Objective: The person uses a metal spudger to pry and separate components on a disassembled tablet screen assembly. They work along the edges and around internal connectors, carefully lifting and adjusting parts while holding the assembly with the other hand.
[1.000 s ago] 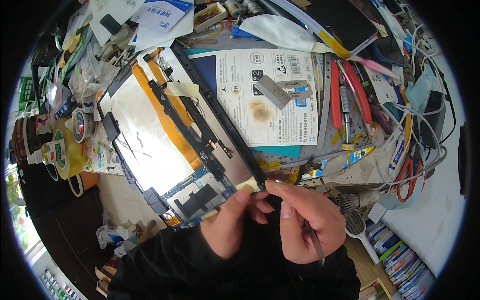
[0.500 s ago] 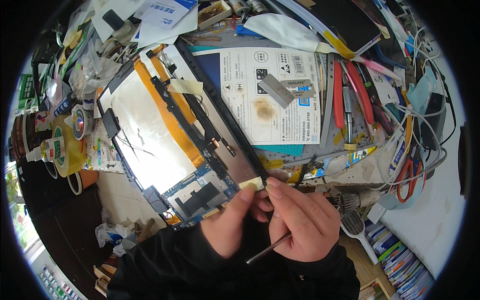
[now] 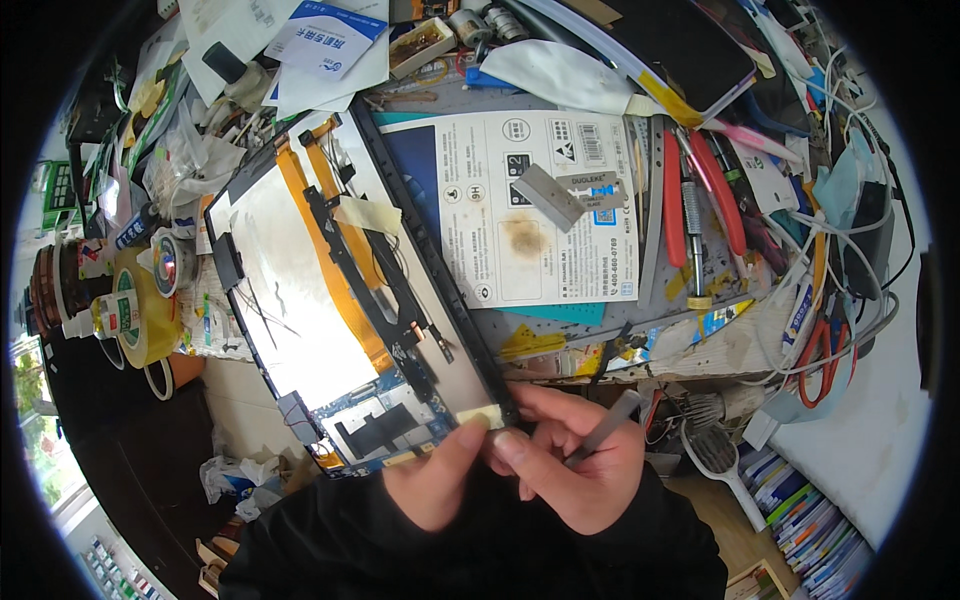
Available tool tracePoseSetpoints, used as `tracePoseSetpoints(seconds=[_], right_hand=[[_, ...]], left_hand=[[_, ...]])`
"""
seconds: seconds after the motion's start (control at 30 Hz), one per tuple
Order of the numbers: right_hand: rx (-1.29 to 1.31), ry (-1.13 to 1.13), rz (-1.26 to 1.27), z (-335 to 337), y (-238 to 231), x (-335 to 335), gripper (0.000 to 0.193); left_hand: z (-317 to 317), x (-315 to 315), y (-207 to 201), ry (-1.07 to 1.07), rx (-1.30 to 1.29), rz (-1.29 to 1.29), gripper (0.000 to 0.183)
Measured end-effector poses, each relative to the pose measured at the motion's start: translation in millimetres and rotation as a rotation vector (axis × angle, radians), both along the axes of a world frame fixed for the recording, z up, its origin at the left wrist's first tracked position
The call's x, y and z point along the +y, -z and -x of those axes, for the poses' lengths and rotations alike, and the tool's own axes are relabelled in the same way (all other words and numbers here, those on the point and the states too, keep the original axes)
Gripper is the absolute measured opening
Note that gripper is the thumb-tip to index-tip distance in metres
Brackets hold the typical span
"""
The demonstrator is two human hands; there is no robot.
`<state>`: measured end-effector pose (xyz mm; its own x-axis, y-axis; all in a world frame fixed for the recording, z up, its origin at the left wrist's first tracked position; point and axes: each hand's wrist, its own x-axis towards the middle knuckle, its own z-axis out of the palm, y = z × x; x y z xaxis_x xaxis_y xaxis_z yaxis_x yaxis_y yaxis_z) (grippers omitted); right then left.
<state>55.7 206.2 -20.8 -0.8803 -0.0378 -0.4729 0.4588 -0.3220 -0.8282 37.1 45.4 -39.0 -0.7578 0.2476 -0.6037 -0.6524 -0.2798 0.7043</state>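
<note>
An opened tablet (image 3: 275, 270), its back off, slants from the bench's edge down to my hands. Orange ribbon cables (image 3: 340, 270) run along its silvery inside to a blue circuit board (image 3: 405, 408) at the near end. My left hand (image 3: 432, 487) grips the near right corner, thumb against a piece of pale tape (image 3: 480, 413). At the same corner, my right hand (image 3: 580, 470) has its thumb and fingertips close to the frame's edge. A slim grey metal tool (image 3: 610, 424) is held among its fingers, pointing up and right. Its other end is hidden.
Beyond the tablet, a white printed card (image 3: 560, 265) bears two metal blades (image 3: 548, 195). Red-handled pliers (image 3: 675, 200) and a screwdriver (image 3: 697, 220) lie to the right, with tangled white cables (image 3: 880, 240) and red scissors (image 3: 822, 360). Tape rolls (image 3: 150, 310) stand at left.
The tablet's near end has shifted down and slightly left with my hands. In my right hand the tool has swung from pointing down-left to up-right, and the fingers have rearranged around it.
</note>
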Motion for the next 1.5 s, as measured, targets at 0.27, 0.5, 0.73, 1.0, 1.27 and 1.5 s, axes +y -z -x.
tracePoseSetpoints(seconds=[0.27,0.5,0.73,1.0,1.27,1.5], right_hand=[[0.024,-0.025,-0.037,-3.3,10.7,-6.9,0.033],[0.144,0.013,-0.153,-7.3,16.6,-13.8,0.029],[0.058,-0.01,-0.072,-2.8,3.8,-7.6,0.028],[0.07,-0.033,-0.011,3.1,-4.2,-5.9,0.027],[0.065,-0.012,-0.047,4.3,-6.0,-11.1,0.024],[0.06,-0.005,-0.12,5.7,-6.5,-14.7,0.023]], left_hand=[[-5.4,-5.9,2.1,-0.023,0.009,0.025,0.034],[-7.3,-9.5,8.1,0.003,0.07,-0.014,0.037],[-5.9,-7.3,7.4,-0.055,0.105,-0.153,0.018],[-7.4,-8.9,6.8,0.006,0.064,-0.031,0.023],[-5.2,-10.3,5.8,0.007,0.067,-0.067,0.023],[-3.5,-10.1,2.2,0.0,0.042,-0.108,0.025]])
